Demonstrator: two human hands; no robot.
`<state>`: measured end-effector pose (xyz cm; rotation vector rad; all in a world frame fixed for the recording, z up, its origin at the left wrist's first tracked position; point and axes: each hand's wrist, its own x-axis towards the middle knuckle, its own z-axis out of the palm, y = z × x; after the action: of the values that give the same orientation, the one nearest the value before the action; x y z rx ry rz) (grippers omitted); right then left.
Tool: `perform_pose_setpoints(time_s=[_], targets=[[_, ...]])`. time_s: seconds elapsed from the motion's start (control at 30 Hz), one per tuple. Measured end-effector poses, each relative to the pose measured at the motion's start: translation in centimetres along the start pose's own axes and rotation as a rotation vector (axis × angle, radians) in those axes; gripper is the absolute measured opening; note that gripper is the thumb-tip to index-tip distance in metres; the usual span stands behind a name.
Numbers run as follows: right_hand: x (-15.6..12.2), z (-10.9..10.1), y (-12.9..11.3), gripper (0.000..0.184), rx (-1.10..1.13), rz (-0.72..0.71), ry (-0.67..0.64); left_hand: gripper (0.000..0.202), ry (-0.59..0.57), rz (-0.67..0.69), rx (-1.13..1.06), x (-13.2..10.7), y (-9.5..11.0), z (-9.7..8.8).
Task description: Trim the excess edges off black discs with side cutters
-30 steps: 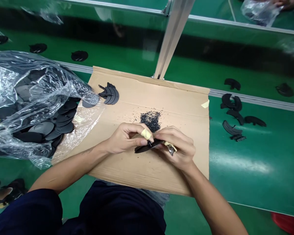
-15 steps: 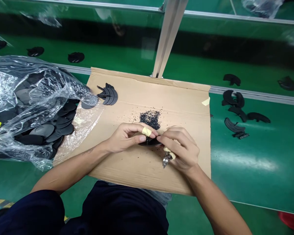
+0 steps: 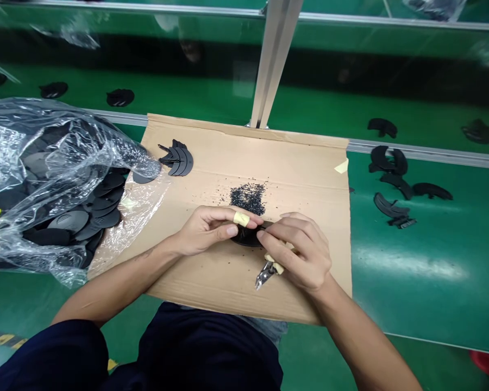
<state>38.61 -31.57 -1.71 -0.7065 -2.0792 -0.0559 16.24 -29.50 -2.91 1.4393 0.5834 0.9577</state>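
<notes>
Between my two hands is a round black plastic disc [image 3: 246,238], its far edge partly covered by fingers. My left hand [image 3: 207,231] pinches its left side between thumb and fingers; yellow tape wraps one finger. With thumb and forefinger, my right hand [image 3: 303,247] grips the disc's right side. Tucked in the same hand are small nippers [image 3: 264,276], their metal jaws sticking out below the palm toward me. Just beyond the disc, a heap of tiny black plastic bits [image 3: 248,198] lies on a cardboard sheet [image 3: 212,288].
A clear plastic bag [image 3: 61,141] full of black discs lies open at the left. Fanned black parts [image 3: 180,158] rest on the cardboard's far left. Several curved black pieces [image 3: 391,209] lie on the green table [image 3: 424,293] at right. A metal post [image 3: 271,70] rises behind.
The disc has tilted so more of its face shows. The nippers in my right hand have swung, their jaws now pointing further left.
</notes>
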Motion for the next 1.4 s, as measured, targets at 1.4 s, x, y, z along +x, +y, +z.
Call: perform_pose_setpoints(time_s=[1.4], targets=[[-0.6, 1.8, 0.6, 0.021, 0.363, 0.216, -0.057, 0.025, 0.104, 0.331, 0.578, -0.2, 0.2, -0.7]])
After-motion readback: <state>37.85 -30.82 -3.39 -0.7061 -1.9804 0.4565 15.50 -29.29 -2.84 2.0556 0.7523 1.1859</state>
